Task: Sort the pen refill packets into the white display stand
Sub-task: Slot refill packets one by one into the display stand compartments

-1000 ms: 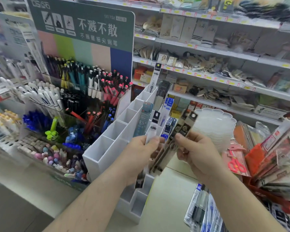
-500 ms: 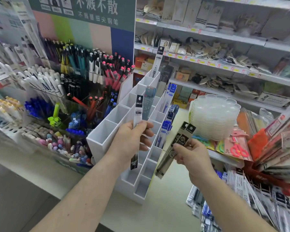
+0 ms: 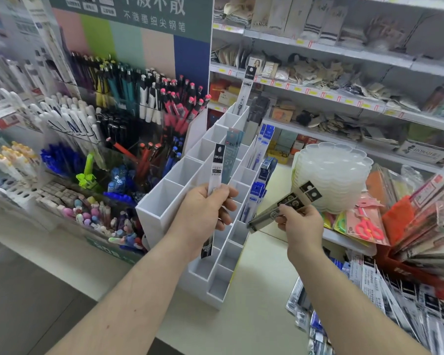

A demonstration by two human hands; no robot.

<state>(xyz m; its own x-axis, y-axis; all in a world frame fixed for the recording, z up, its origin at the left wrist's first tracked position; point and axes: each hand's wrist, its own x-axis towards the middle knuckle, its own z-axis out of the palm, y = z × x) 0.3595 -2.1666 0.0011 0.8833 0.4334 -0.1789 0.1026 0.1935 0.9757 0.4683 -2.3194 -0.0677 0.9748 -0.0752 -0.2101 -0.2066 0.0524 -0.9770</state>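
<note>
The white display stand (image 3: 164,201) rises in steps from the counter's middle toward the back, with several open compartments. Some back and right compartments hold refill packets: a white one (image 3: 245,90) at the top, a teal one (image 3: 232,147), blue ones (image 3: 263,149). My left hand (image 3: 203,216) grips one long white refill packet (image 3: 215,170) upright in front of the stand. My right hand (image 3: 299,224) pinches a small bunch of dark refill packets (image 3: 282,206), tilted, just right of the stand.
A pen display (image 3: 113,119) stands to the left of the stand. A stack of clear plastic trays (image 3: 333,175) sits to the right. More loose refill packets (image 3: 369,303) lie at the lower right. Shelves (image 3: 344,98) of goods run behind.
My left hand drew one white packet out of the bunch and carried it left and up, in front of the stand. My right hand moved right with the dark packets.
</note>
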